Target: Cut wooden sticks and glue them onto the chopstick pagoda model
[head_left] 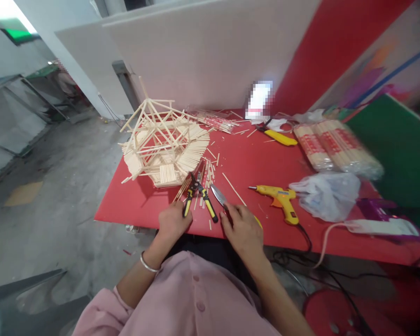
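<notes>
My left hand [173, 223] is curled at the table's front edge, beside the black-and-yellow handle of the spread cutting pliers [209, 206]. Thin sticks [182, 190] lie just past its knuckles; whether the fingers hold any is hidden. My right hand [244, 231] closes over the handle end of a tool with a pointed steel blade [218, 195]. A bit of yellow shows beside that hand, and the tool's exact kind is covered. Beyond the pliers stands a model pavilion of wooden sticks [166, 144], with an open-frame roof and a wide slatted base.
On the red table [238, 161], a yellow glue gun [278, 198] lies right of my right hand. Farther back are a yellow-handled tool [282, 137], wrapped stick bundles [336, 144], a plastic bag [327, 193] and a lit phone [259, 100]. Loose stick pieces lie around the model.
</notes>
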`<state>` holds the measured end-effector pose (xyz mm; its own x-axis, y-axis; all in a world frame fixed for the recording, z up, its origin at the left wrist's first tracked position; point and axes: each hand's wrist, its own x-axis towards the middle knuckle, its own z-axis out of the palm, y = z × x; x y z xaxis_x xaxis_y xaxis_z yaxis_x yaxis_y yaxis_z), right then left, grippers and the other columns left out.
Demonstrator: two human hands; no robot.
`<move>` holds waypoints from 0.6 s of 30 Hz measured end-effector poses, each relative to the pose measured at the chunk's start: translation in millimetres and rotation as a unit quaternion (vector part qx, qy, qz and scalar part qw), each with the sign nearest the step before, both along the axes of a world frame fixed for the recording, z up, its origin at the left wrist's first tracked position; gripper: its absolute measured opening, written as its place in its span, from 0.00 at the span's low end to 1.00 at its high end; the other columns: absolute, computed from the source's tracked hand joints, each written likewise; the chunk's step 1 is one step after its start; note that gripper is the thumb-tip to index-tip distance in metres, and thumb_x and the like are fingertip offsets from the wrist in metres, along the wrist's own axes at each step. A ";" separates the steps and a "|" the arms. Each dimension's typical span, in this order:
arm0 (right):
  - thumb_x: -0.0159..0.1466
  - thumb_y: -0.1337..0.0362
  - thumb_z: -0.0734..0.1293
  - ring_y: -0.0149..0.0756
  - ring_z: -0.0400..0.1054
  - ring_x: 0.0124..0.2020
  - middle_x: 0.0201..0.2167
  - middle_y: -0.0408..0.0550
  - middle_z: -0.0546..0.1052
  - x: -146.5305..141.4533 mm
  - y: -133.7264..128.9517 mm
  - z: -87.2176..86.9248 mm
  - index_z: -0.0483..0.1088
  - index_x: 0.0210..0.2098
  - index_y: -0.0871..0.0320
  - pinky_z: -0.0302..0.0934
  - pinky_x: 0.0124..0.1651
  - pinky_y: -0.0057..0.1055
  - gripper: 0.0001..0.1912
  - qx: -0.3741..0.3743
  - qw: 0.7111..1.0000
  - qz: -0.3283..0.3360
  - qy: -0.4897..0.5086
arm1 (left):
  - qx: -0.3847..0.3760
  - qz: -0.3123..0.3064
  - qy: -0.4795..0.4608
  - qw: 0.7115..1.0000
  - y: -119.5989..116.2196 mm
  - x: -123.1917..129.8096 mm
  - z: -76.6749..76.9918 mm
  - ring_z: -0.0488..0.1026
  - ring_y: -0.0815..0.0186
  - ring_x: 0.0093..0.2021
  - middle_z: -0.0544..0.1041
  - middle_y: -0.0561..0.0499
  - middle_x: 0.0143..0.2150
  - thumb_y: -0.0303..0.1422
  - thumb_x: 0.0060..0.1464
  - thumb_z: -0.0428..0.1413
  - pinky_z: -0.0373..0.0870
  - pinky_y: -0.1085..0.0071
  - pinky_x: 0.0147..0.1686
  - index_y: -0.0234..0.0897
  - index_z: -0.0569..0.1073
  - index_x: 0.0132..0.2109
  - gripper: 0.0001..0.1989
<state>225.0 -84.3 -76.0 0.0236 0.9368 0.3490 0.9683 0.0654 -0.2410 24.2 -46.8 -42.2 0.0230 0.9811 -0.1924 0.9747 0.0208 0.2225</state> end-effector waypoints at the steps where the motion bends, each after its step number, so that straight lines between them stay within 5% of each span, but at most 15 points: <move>1: 0.68 0.59 0.58 0.39 0.68 0.38 0.39 0.52 0.75 1.1 -0.5 -0.1 0.71 0.51 0.58 0.58 0.37 0.31 0.17 0.000 1.000 0.001 0.004 | 0.006 -0.009 -0.005 1.000 -0.1 1.9 0.9 0.76 0.59 0.41 0.79 0.45 0.41 0.43 0.58 0.52 0.64 0.69 0.35 0.38 0.75 0.43 0.14; 5: 0.68 0.59 0.58 0.42 0.67 0.41 0.40 0.53 0.75 6.2 -5.4 1.4 0.71 0.50 0.58 0.59 0.38 0.33 0.17 0.009 1.000 0.008 0.023 | 0.043 -0.027 -0.042 0.998 1.2 -3.8 6.1 0.76 0.60 0.43 0.80 0.47 0.42 0.47 0.60 0.50 0.64 0.70 0.36 0.41 0.75 0.45 0.17; 8: 0.68 0.58 0.58 0.42 0.67 0.42 0.40 0.54 0.75 8.7 -10.7 2.3 0.72 0.50 0.58 0.61 0.41 0.34 0.17 0.030 0.998 0.015 0.048 | 0.078 0.030 -0.005 0.996 7.2 -18.5 11.7 0.75 0.61 0.44 0.79 0.46 0.43 0.39 0.63 0.48 0.65 0.70 0.39 0.40 0.76 0.46 0.14; 18: 0.67 0.61 0.61 0.39 0.69 0.42 0.39 0.52 0.76 -6.6 -14.5 19.4 0.73 0.47 0.58 0.63 0.44 0.33 0.14 0.084 0.988 0.097 0.086 | 0.024 0.024 0.120 0.992 25.1 -24.1 18.6 0.76 0.55 0.41 0.78 0.39 0.41 0.28 0.52 0.51 0.67 0.66 0.35 0.34 0.76 0.39 0.11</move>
<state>218.5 -98.8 -56.5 -0.0781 0.8583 0.5072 0.8788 0.2995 -0.3714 0.0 -21.8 -23.7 -0.0649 0.9881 -0.1398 0.9979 0.0635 -0.0139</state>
